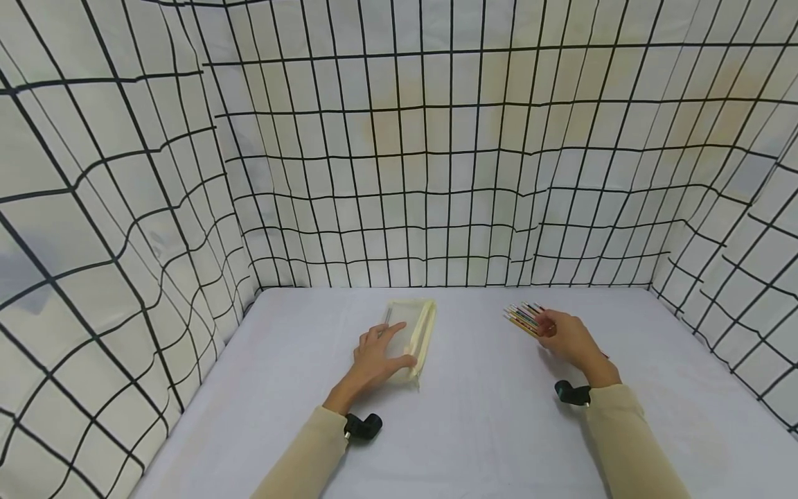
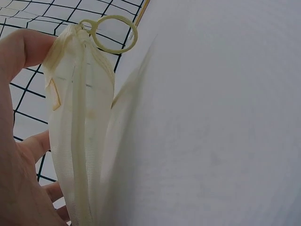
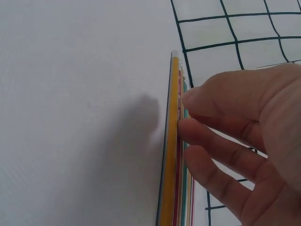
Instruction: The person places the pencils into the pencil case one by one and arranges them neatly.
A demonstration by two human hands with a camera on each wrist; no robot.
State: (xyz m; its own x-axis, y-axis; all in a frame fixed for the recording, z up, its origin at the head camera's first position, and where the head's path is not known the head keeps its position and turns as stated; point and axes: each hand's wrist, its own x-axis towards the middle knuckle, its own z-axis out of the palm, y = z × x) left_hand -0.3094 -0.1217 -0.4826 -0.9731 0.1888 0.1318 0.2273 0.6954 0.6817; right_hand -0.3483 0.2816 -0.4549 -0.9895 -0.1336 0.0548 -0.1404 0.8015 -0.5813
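Note:
A pale yellow, see-through zip pouch lies on the table. My left hand holds it across its near part, thumb at the zip side, index finger stretched over the top. In the left wrist view the pouch's end shows the zip, a pale ring pull and a small orange-edged tag. Several slim pencils, yellow, red and green among them, lie side by side to the right. My right hand is over these pencils, thumb and fingertips pinching at them.
A white cloth covers the table. White walls with a black grid rise at the back and both sides. Black wrist cameras sit on both wrists, below pale yellow sleeves.

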